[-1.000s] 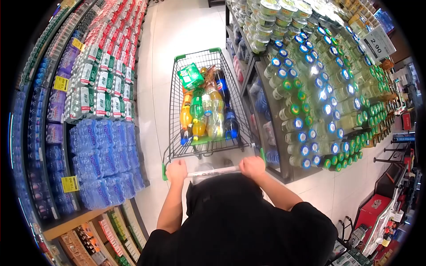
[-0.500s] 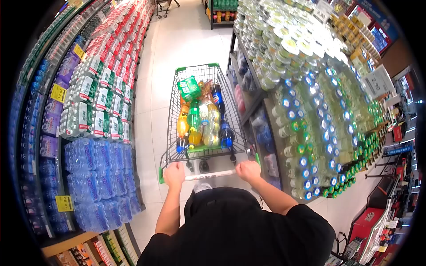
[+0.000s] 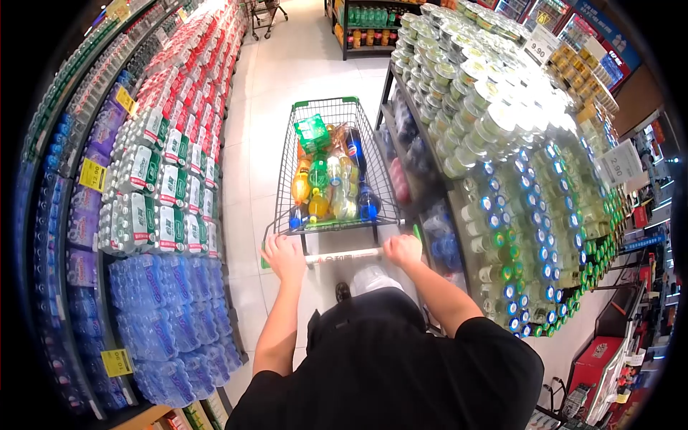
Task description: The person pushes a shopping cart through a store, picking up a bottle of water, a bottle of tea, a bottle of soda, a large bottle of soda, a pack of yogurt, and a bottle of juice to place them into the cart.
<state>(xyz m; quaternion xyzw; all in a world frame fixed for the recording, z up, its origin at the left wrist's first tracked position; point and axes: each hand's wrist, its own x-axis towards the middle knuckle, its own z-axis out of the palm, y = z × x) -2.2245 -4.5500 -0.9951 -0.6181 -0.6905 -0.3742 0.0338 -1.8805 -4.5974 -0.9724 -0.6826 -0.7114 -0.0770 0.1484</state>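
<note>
A wire shopping cart with green corner pieces stands in front of me. My left hand rests loosely around the left end of its pale handle bar, fingers slightly apart. At the bar's right end, my right hand is closed round it. Inside the cart lie several drink bottles: an orange one, a green one, a yellow one and a dark cola bottle with a blue label. A green pack sits on top near the far end.
Stacked water packs and red-and-white packs line the left side. Close on the right is a tall display of clear bottles. Pale floor runs ahead to another cart and a bottle shelf.
The cart and handle appear slightly higher and further right in view. My left hand's grip has loosened, its fingers spreading on the bar. The side stacks have shifted down in view.
</note>
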